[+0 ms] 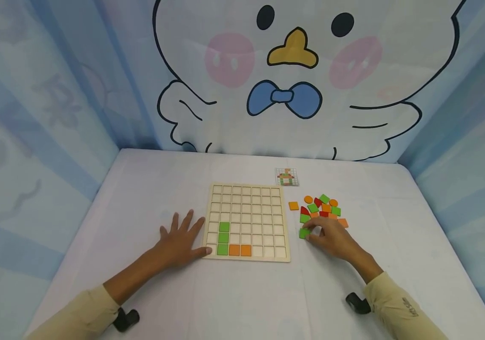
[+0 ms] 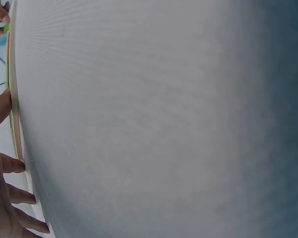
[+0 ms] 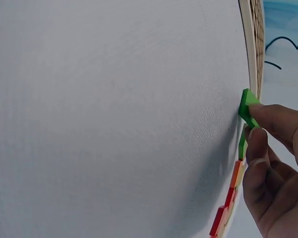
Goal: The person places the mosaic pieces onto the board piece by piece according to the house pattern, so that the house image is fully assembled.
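A wooden grid board (image 1: 262, 204) lies on the table. Three green square tiles (image 1: 223, 237) form a column in it, with two orange square tiles (image 1: 240, 250) beside the lowest one. My left hand (image 1: 179, 243) rests with fingers spread at the board's left edge, its thumb touching the lower left corner. Right of the board, my right hand (image 1: 331, 237) pinches a green square tile (image 1: 304, 233) between thumb and finger. That green tile (image 3: 247, 105) looks tilted in the right wrist view, near the row of loose tiles.
A loose pile of red, green and orange tiles (image 1: 326, 208) lies beyond my right hand, some round, some square. One orange square tile (image 1: 293, 206) sits apart, close to the board. Behind it is a small pattern card (image 1: 287, 176). A printed curtain (image 1: 282, 132) stands behind the table.
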{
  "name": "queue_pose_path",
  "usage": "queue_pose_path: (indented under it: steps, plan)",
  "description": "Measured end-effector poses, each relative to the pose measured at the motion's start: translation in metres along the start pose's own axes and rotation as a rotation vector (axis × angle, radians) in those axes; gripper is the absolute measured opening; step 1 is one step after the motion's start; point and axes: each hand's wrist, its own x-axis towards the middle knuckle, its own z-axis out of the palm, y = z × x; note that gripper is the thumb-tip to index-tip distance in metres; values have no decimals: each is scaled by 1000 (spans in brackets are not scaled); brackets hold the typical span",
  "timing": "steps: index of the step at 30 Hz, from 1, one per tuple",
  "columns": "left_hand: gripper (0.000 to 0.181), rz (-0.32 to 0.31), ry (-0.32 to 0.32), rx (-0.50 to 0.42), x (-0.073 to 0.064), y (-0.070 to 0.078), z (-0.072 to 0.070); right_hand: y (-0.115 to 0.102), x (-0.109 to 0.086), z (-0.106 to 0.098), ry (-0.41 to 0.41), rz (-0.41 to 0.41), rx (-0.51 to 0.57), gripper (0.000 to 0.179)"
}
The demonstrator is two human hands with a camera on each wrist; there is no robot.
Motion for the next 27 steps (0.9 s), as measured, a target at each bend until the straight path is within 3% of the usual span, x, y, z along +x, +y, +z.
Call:
queue_pose_path:
  steps: [12,27]
  plan:
    - [91,11,8,13,2,1,-2,1,-3,0,-106,11,22,27]
    - [91,5,4,12,-1,1,-2,-5,0,-1,-80,2,113,25]
